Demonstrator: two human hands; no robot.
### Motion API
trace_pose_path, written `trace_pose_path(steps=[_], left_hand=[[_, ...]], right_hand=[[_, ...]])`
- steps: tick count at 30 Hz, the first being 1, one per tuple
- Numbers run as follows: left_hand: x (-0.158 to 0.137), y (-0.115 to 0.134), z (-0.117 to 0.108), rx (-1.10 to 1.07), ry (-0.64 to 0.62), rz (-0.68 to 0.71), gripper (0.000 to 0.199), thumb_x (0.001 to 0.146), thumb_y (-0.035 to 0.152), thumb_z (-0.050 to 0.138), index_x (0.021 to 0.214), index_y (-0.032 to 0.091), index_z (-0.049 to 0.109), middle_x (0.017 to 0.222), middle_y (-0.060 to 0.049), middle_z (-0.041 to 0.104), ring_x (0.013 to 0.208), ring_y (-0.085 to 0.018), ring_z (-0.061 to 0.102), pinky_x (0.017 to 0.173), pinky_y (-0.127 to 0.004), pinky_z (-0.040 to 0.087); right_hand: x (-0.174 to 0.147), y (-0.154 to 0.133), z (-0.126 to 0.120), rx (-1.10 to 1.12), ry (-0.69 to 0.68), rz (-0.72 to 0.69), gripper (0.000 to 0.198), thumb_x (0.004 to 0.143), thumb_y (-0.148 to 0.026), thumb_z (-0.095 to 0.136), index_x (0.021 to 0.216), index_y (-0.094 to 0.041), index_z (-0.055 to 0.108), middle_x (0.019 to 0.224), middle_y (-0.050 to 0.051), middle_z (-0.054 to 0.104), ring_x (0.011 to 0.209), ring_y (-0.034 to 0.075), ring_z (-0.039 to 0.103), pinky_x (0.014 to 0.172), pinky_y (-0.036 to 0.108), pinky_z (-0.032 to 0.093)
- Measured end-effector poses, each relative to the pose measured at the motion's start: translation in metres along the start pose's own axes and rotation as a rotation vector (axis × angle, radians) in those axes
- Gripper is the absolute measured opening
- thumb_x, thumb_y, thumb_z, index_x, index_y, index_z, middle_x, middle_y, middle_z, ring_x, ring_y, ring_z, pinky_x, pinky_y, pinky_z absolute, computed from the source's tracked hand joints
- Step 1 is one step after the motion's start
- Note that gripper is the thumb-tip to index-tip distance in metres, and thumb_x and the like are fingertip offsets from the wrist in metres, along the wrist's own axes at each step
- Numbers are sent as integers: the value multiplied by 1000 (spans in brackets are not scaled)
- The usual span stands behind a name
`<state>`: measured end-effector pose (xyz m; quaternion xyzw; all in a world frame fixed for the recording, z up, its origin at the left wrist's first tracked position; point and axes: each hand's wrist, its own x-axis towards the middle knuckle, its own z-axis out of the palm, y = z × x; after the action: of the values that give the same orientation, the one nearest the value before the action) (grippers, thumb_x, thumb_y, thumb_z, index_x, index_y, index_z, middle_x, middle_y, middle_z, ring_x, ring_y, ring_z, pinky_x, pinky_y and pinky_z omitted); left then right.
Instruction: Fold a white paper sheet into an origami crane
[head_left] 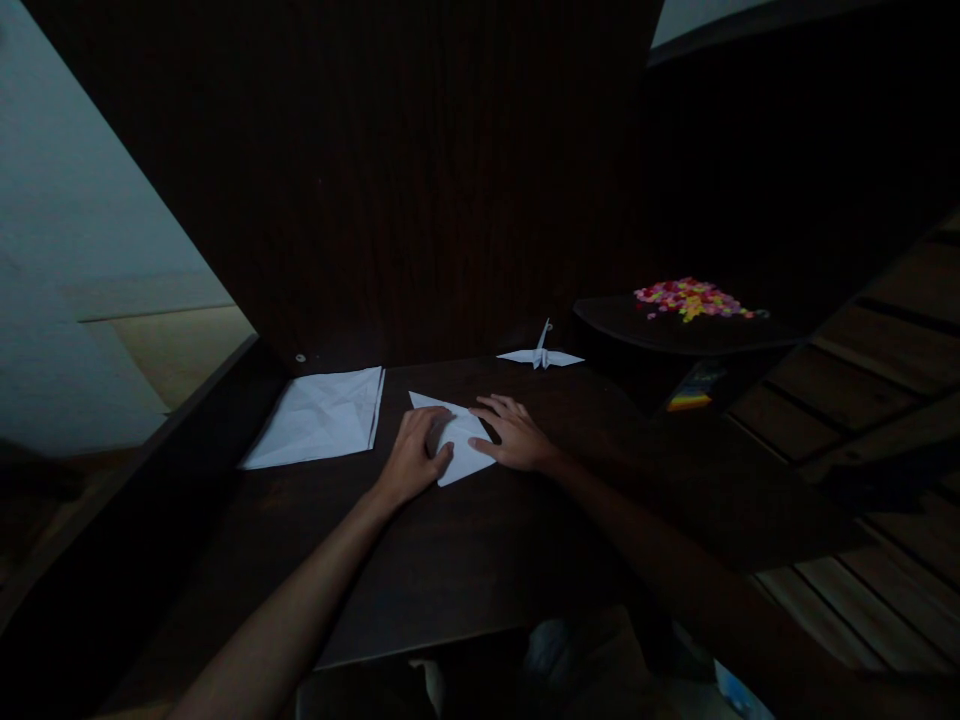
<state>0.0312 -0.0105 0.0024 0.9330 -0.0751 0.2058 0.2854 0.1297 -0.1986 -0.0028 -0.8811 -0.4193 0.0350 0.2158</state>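
Observation:
A white folded piece of paper (463,458) with pointed corners lies on the dark desk in front of me. My left hand (411,452) curls over its left side, its thumb and fingertips holding the paper against the desktop. On the other side, my right hand (519,438) rests with fingers stretched out. Its thumb touches the paper near the right corner, and its index fingertip is by the upper edge. Behind the hands stands a white folded paper crane (541,357). Left of my left hand lies a stack of creased white paper sheets (322,415).
A dark upright panel (420,180) closes off the back of the desk (420,590). A raised side board (135,500) runs along the left. On a rounded shelf (600,318) at the right sits a pile of small colourful pieces (694,298), with a yellow-orange item (688,402) below.

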Motion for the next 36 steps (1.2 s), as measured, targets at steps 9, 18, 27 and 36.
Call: trace_pose_path(steps=[9, 18, 27, 36], left_hand=[[-1, 1, 3, 65, -169, 97, 45, 77, 41, 60, 116, 19, 58, 128, -10, 54, 119, -28, 45, 103, -48, 36], [-1, 3, 2, -1, -225, 97, 70, 73, 39, 63, 135, 17, 37, 136, -13, 46, 126, -29, 41, 105, -46, 34], [0, 6, 4, -101, -272, 74, 85, 71, 43, 66, 141, 18, 25, 144, -12, 36, 130, -29, 36, 108, -45, 30], [7, 10, 14, -279, 106, -100, 41, 86, 32, 46, 124, 16, 51, 113, -7, 64, 98, -22, 62, 86, -33, 48]], right_hand=[[12, 1, 5, 10, 102, 79, 53, 84, -50, 49, 128, -20, 50, 141, 10, 40, 129, 28, 27, 104, 49, 23], [18, 16, 2, 393, 197, 96, 31, 80, -33, 60, 109, -23, 62, 114, 6, 62, 113, 21, 50, 99, 41, 34], [14, 14, -10, 771, 195, 52, 37, 86, -30, 43, 119, -16, 54, 117, 8, 62, 106, 18, 57, 91, 31, 43], [8, 17, -9, 990, 276, -11, 46, 84, -35, 48, 128, -21, 44, 95, 7, 71, 99, 21, 60, 82, 34, 44]])
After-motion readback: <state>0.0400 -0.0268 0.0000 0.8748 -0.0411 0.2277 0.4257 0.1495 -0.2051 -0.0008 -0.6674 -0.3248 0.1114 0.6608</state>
